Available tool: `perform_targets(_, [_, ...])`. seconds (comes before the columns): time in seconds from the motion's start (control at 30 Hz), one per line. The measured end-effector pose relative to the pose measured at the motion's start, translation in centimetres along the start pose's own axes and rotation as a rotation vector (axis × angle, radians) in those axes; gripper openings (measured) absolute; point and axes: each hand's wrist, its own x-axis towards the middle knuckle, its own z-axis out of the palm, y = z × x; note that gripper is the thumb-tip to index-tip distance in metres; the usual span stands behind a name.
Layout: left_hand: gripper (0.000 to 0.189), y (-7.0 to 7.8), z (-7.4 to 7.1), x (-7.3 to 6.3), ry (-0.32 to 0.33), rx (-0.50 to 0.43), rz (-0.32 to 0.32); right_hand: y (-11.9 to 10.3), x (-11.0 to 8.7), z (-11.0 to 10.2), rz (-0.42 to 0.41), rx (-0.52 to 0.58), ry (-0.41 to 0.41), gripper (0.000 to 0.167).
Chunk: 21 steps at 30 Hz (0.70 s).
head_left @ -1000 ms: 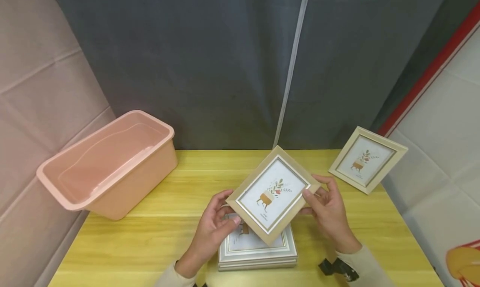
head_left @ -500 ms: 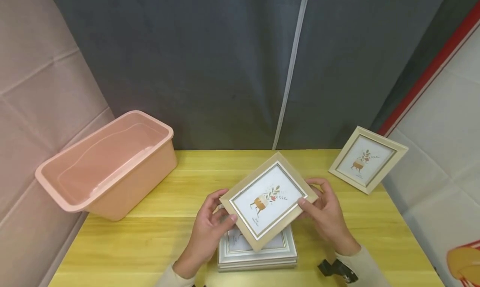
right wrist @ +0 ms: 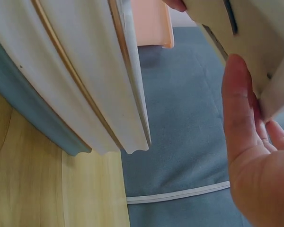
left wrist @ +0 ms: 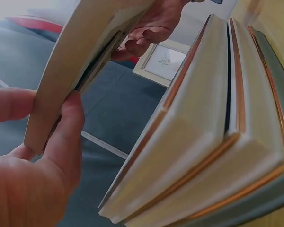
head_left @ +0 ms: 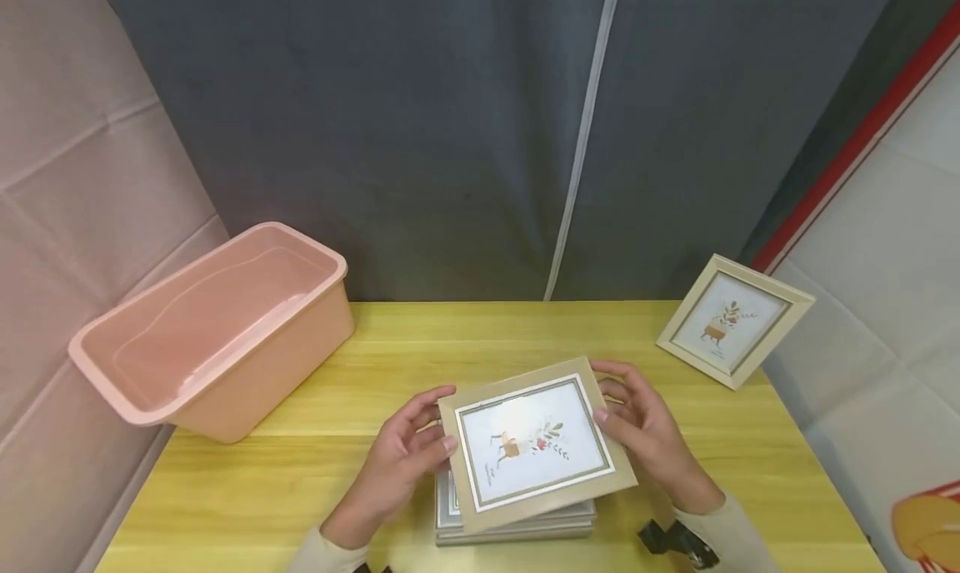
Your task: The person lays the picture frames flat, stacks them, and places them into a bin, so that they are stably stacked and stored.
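Observation:
A wood-coloured picture frame (head_left: 534, 448) with a plant print is held between my two hands, its print turned sideways. My left hand (head_left: 397, 456) pinches its left side, thumb on the front. My right hand (head_left: 651, 440) grips the right side the same way. Beneath it sits a stack of silver-white picture frames (head_left: 528, 533), mostly covered in the head view. From the left wrist, the held frame (left wrist: 80, 56) is seen apart from the stack (left wrist: 199, 123). The right wrist view shows part of its back (right wrist: 248, 38), with right fingers (right wrist: 237, 104) against it.
Another pale picture frame (head_left: 735, 321) stands tilted at the table's back right. A pink plastic bin (head_left: 258, 373) stands at the left. Behind the yellow wood-grain table (head_left: 300, 506) hangs a dark grey curtain (head_left: 375, 140); light cloth walls flank both sides.
Both hands have turned the held frame clockwise, from a diamond slant to nearly level with the stack, and lowered it toward the person. The bin and the standing frame stay put.

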Motion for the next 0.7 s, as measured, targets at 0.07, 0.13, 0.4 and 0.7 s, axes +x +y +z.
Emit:
perform_targets(0.07, [0.071, -0.1, -0.4, 0.0, -0.014, 0.006, -0.016, 0.1, 0.0, -0.1, 0.017, 0.002, -0.021, 0.058])
perform_targets(0.13, [0.071, -0.2, -0.7, 0.1, -0.024, 0.008, -0.029, 0.3, 0.1, -0.2, 0.034, -0.008, -0.043, 0.059])
perform_targets(0.4, [0.071, -0.7, -1.3, 0.2, 0.005, -0.009, -0.102, 1.4, 0.0, -0.9, 0.084, -0.069, -0.123, 0.057])
perform_targets(0.7, [0.072, -0.6, -0.9, 0.5, 0.174, 0.035, -0.164, 2.9, 0.0, -1.1, 0.176, -0.247, -0.062, 0.058])
